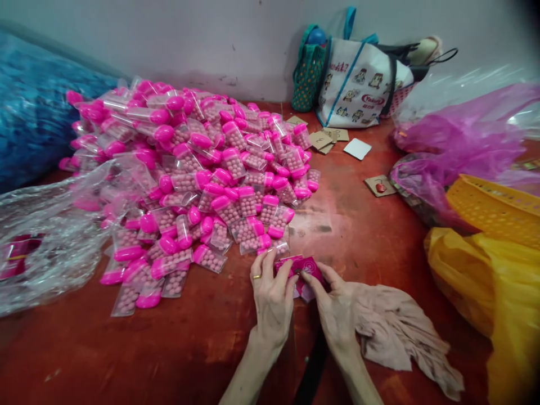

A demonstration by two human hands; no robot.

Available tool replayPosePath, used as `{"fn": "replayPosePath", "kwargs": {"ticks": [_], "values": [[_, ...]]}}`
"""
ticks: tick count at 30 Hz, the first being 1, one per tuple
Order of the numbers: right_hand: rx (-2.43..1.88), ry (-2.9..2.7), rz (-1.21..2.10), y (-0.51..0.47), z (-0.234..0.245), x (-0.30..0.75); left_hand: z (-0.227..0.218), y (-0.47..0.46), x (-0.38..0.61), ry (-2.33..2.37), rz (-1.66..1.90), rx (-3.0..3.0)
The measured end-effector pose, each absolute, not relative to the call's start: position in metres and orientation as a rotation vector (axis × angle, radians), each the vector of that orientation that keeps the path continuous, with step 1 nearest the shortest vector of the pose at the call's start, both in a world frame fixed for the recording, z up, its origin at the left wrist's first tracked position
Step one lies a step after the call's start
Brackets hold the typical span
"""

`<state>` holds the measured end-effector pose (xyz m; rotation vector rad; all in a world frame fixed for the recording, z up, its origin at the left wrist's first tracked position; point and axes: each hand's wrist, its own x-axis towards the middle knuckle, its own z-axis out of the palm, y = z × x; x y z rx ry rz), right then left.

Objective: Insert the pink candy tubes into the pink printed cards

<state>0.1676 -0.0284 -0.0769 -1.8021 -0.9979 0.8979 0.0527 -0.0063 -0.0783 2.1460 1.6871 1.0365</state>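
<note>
Using L hand [272, 301] & R hand [337, 306], pinched magenta slips [310, 264] betw. fingertips, over red surface [194, 343]; risked creasing/tearing same if pulled unevenly. Just beyond L hand, risked scattering pink-capped containers [247, 202] if bumped.

Red surface [202, 337] — pink-capped containers [233, 163], cloth [392, 323]

Gold ring [257, 277] on left hand [271, 298]

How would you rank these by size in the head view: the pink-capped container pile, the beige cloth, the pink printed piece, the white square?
1. Pink-capped container pile
2. Beige cloth
3. Pink printed piece, partly hidden
4. White square, farther away
</note>
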Motion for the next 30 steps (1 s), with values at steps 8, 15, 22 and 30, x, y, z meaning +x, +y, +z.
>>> {"fn": "replayPosePath", "kwargs": {"ticks": [8, 15, 22, 30], "values": [[-1.735, -0.882, 0.647, -0.026, -0.076, 0.179, -0.081, -0.005, 0.057, 1.696, 1.023, 2.110], [-1.678, -0.778, 1.160, -0.032, -0.053, 0.162, -0.051, -0.002, 0.047, 1.385, 1.107, 1.396], [-1.727, -0.981, 1.167, -0.032, -0.050, 0.148, -0.053, -0.002, 0.052, 1.119, 1.118, 0.679], [-1.795, -0.988, 0.924, -0.034, -0.055, 0.140, -0.062, 0.000, 0.057, 1.479, 1.191, 0.912]]}}
